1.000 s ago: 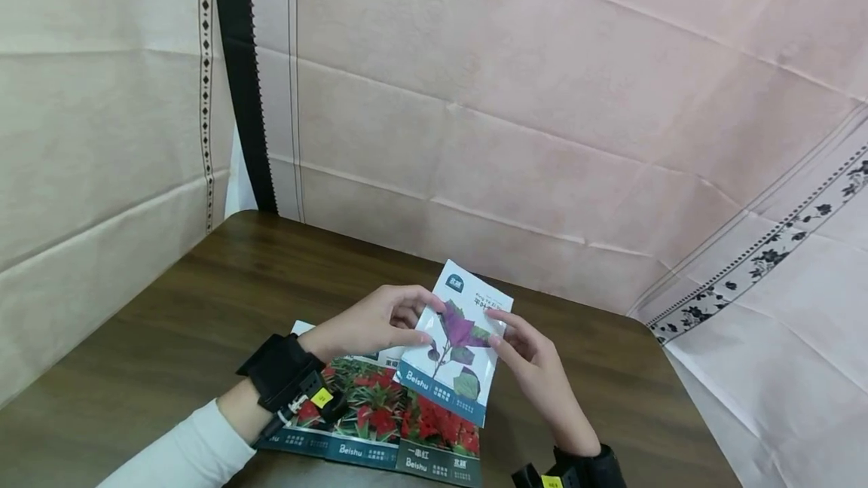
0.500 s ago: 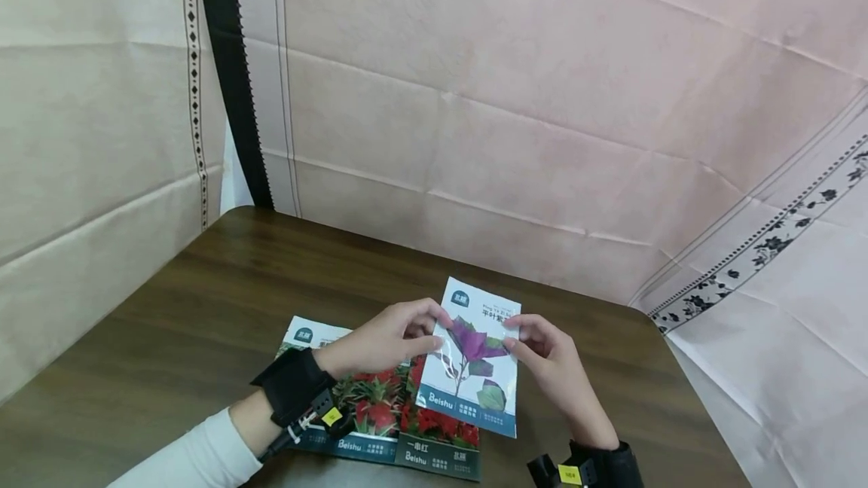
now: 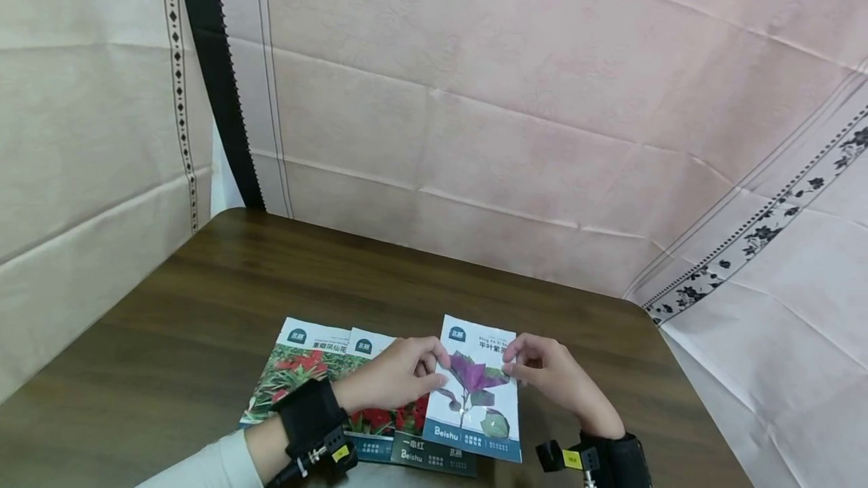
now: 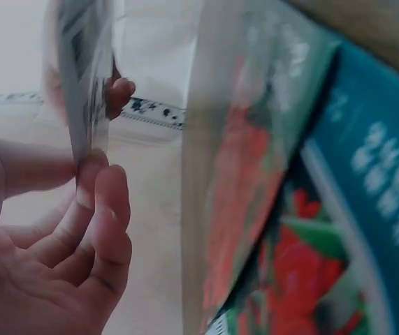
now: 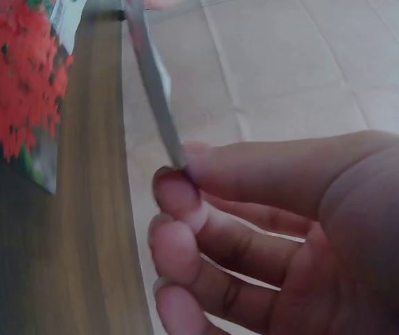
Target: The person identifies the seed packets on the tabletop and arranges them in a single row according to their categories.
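Note:
A white seed packet (image 3: 475,416) printed with a purple flower is held up between both hands. My left hand (image 3: 400,376) pinches its left edge between thumb and fingers. On the opposite edge, the thumb and fingertips of my right hand (image 3: 556,379) pinch it. The left wrist view shows the packet (image 4: 86,77) nearly edge-on, as does the right wrist view, where it is a thin strip (image 5: 156,91). Underneath, a red-flowered packet (image 3: 434,460) with a dark green band is partly hidden.
Two more seed packets with red flowers, a left one (image 3: 319,339) and a middle one (image 3: 369,343), lie overlapping on the brown wooden table (image 3: 325,277). Pale cloth (image 3: 434,134) hangs behind and at both sides of the table. My left forearm covers part of the packets.
The purple-flower packet has come down and slightly right in the head view, both hands still pinching it. My left arm has shifted right, uncovering more of the left packets.

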The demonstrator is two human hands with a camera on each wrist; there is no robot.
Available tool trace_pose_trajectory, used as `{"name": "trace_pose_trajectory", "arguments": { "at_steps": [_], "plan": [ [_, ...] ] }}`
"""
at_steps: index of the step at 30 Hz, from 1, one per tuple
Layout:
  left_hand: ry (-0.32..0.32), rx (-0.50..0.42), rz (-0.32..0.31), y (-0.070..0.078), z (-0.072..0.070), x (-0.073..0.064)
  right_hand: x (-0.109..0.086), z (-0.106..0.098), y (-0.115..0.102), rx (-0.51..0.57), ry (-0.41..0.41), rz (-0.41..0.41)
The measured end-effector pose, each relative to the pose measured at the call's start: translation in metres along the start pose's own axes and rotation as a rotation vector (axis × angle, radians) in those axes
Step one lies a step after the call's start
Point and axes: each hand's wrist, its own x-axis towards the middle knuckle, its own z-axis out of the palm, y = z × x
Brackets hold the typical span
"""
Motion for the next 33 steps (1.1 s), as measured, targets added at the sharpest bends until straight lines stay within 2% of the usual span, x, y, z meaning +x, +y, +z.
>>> {"name": "trace_pose_trajectory", "arguments": {
  "at_steps": [4, 8, 13, 20, 27, 33],
  "plan": [
    [-0.065, 0.006, -0.007, 0.001, 0.007, -0.002, -0.002, -0.002, 0.004, -0.041, -0.024, 0.03],
    [-0.125, 0.022, 0.006, 0.003, 0.014, -0.005, -0.003, -0.005, 0.01, -0.02, -0.058, 0.041],
    [-0.15, 0.022, 0.01, 0.002, 0.023, -0.009, -0.003, -0.003, 0.018, -0.019, -0.117, 0.047],
    [-0.184, -0.006, 0.002, -0.004, 0.027, -0.011, -0.003, 0.0, 0.024, -0.043, -0.145, 0.075],
    [-0.189, 0.077, 0.025, -0.003, 0.03, -0.013, -0.002, -0.001, 0.029, -0.012, -0.161, 0.078],
    [-0.225, 0.098, 0.015, -0.003, 0.032, -0.015, 0.0, 0.003, 0.033, -0.024, -0.134, 0.117]
  ]
}}
